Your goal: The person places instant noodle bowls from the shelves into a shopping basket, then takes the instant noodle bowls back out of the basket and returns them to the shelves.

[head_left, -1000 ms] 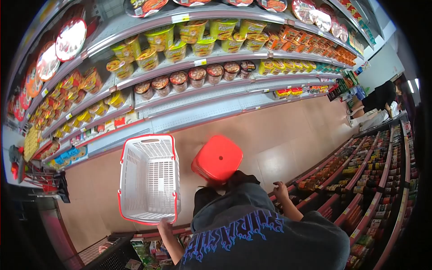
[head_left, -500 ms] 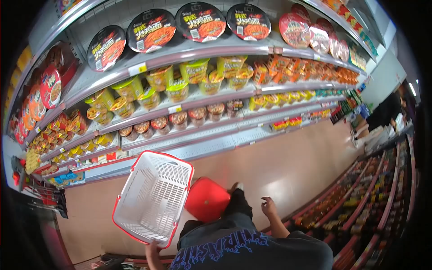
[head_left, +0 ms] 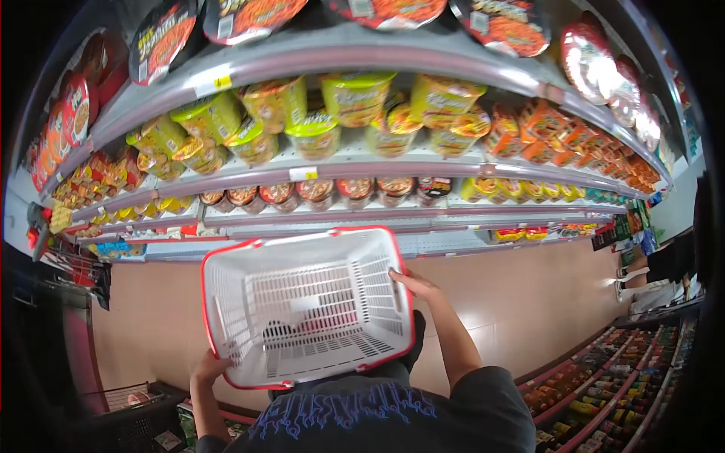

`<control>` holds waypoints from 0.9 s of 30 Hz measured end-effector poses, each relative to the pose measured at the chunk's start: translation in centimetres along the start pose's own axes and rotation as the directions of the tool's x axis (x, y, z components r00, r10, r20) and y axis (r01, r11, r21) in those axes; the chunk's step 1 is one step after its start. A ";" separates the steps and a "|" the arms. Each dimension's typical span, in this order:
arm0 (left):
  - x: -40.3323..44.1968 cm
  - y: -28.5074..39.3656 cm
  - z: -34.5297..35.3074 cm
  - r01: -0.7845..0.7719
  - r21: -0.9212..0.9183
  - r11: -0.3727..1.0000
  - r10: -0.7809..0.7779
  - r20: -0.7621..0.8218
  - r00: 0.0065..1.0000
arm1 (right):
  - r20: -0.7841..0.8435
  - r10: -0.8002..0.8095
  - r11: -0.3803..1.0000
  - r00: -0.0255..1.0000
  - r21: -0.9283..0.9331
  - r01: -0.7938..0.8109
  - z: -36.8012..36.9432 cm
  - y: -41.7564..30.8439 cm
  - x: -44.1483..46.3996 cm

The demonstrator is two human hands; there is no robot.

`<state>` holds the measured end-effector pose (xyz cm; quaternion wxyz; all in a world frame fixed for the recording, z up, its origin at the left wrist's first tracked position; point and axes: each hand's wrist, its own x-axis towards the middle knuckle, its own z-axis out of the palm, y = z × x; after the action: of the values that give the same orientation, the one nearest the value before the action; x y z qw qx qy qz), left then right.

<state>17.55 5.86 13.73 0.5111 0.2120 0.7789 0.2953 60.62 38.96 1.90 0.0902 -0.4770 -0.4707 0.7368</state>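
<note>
In front of the shelf (head_left: 393, 172), the left hand (head_left: 211, 368) is grasping the basket (head_left: 302, 258) by its red rim (head_left: 205, 291), near one corner, while the right hand (head_left: 415, 285) is gripping the opposite end, thumb inside. Both hands are sharing the load, and gripping evenly at both ends would likely be steadying it against tipping or twisting. Smooth, white, plastic-looking walls (head_left: 230, 291) are tapering towards a slotted, rectangular base (head_left: 332, 298).

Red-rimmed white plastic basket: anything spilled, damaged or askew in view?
No spill or damage shows. The red-rimmed white plastic basket appears slightly slanted, right end higher in view, but the left-hand grip and right-hand grip at opposite ends suggest ordinary handling.
</note>
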 end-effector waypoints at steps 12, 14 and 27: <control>17.6 -2.7 5.1 -0.222 -0.052 0.974 0.227 0.311 0.923 | -0.279 -0.015 0.892 0.960 0.430 0.139 -2.8 4.7 5.1; 20.1 -2.0 5.9 -0.271 0.027 0.962 0.248 0.318 0.915 | -0.350 -0.173 0.835 0.921 0.444 0.325 -3.0 4.7 6.4; 25.5 -3.1 8.5 -0.373 0.050 0.927 0.360 0.168 0.918 | -0.432 -0.493 0.782 0.755 0.160 0.603 -3.6 5.6 7.3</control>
<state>15.44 21.75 -8.05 0.4969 0.3969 0.6945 0.3366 61.41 42.37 -7.31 0.4593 -0.4262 -0.4520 0.6348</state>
